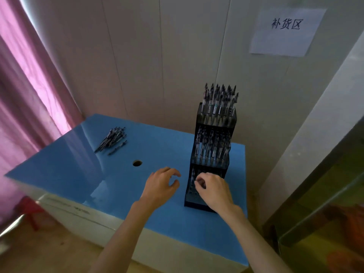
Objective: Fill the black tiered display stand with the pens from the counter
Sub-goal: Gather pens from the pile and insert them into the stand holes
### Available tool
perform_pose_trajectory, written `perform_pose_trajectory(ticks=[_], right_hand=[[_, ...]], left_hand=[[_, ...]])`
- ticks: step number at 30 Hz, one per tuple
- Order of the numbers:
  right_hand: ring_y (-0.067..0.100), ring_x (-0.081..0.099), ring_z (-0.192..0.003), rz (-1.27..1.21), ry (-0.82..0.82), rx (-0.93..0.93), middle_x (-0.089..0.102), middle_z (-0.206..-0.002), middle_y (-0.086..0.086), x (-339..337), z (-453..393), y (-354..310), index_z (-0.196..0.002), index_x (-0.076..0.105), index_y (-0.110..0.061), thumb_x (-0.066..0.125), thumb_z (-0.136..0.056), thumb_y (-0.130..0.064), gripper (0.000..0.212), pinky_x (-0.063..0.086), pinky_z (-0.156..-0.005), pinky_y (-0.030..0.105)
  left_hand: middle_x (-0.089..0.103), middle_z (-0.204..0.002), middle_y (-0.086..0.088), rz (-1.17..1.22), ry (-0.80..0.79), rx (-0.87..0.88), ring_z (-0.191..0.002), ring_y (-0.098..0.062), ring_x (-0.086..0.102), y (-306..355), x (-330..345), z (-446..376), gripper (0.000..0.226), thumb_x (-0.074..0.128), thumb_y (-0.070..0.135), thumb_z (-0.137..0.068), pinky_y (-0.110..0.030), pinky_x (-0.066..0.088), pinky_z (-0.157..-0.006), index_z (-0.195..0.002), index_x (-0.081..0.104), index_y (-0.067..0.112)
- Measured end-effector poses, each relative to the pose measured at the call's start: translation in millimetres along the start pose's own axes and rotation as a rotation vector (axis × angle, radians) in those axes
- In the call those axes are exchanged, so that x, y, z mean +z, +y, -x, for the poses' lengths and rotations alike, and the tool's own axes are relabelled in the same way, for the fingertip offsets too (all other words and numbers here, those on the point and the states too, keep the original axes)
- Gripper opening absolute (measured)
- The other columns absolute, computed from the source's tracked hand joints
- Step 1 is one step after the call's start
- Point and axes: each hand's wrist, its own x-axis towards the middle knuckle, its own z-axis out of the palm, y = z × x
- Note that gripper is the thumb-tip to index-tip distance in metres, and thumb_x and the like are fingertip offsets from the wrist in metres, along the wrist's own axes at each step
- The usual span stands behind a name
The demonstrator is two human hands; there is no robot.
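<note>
On the blue counter (157,146) in front of you, the black tiered display stand (211,168) is standing upright near the right edge, close to the wall. Its top and middle tiers are holding upright pens, and the bottom tier is showing a few pens and open holes. You are keeping your right hand (215,191) over that bottom tier, fingers curled; whether they are pinching a pen I cannot tell. Your left hand (160,186) is hovering just left of the stand, fingers loosely curled and holding nothing. The loose pile of pens (112,139) is lying well apart at the far left of the counter, beyond a round hole (137,163) in its surface.
</note>
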Motion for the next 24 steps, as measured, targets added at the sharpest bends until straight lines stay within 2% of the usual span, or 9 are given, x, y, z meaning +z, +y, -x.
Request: perform_pose_trajectory(ticks=[2, 5, 8, 11, 16, 24], right_hand=[[0.012, 0.064, -0.092, -0.039, -0.012, -0.065, 0.067, -0.103, -0.009, 1, -4, -11, -0.111, 0.067, -0.023, 0.058, -0.098, -0.037, 0.022, 0.056, -0.075, 0.031], [0.013, 0.062, -0.103, -0.069, -0.058, -0.123, 0.065, -0.117, -0.007, 8, -10, -32, -0.125, 0.062, -0.021, 0.055, -0.1, -0.038, 0.031, 0.055, -0.083, 0.031], [0.015, 0.062, -0.106, -0.07, -0.083, -0.157, 0.063, -0.124, -0.004, 21, -19, -57, -0.132, 0.057, -0.022, 0.052, -0.102, -0.041, 0.036, 0.055, -0.085, 0.032], [0.017, 0.06, -0.11, -0.055, -0.12, -0.194, 0.059, -0.13, -0.003, 36, -29, -87, -0.138, 0.052, -0.023, 0.049, -0.103, -0.044, 0.041, 0.053, -0.088, 0.033], [0.018, 0.058, -0.116, -0.044, -0.14, -0.225, 0.055, -0.137, -0.004, 64, -48, -144, -0.143, 0.048, -0.022, 0.047, -0.103, -0.046, 0.046, 0.05, -0.091, 0.031], [0.02, 0.058, -0.113, -0.025, -0.149, -0.158, 0.053, -0.137, -0.001, 121, -76, -247, -0.143, 0.047, -0.021, 0.051, -0.102, -0.042, 0.046, 0.05, -0.091, 0.034]], left_hand=[[0.063, -0.124, 0.008, -0.068, 0.016, -0.025, -0.112, -0.017, 0.06, -2, -12, 4, 0.029, 0.056, 0.034, -0.099, -0.04, 0.045, -0.095, -0.126, 0.062, 0.029], [0.059, -0.134, 0.007, -0.149, 0.048, -0.085, -0.121, -0.02, 0.056, -11, -31, 17, 0.037, 0.052, 0.039, -0.1, -0.041, 0.041, -0.098, -0.135, 0.056, 0.029], [0.053, -0.144, 0.008, -0.205, 0.055, -0.153, -0.129, -0.019, 0.051, -29, -49, 31, 0.041, 0.049, 0.041, -0.101, -0.041, 0.04, -0.102, -0.142, 0.051, 0.031], [0.051, -0.146, 0.008, -0.218, 0.079, -0.206, -0.129, -0.02, 0.053, -56, -69, 42, 0.043, 0.049, 0.04, -0.101, -0.041, 0.04, -0.102, -0.143, 0.049, 0.032], [0.048, -0.149, 0.01, -0.233, 0.115, -0.273, -0.132, -0.019, 0.05, -112, -111, 56, 0.046, 0.047, 0.043, -0.102, -0.041, 0.037, -0.106, -0.146, 0.045, 0.033], [0.047, -0.15, 0.008, -0.216, 0.082, -0.305, -0.133, -0.018, 0.049, -221, -179, 74, 0.05, 0.046, 0.046, -0.1, -0.042, 0.035, -0.111, -0.148, 0.043, 0.031]])
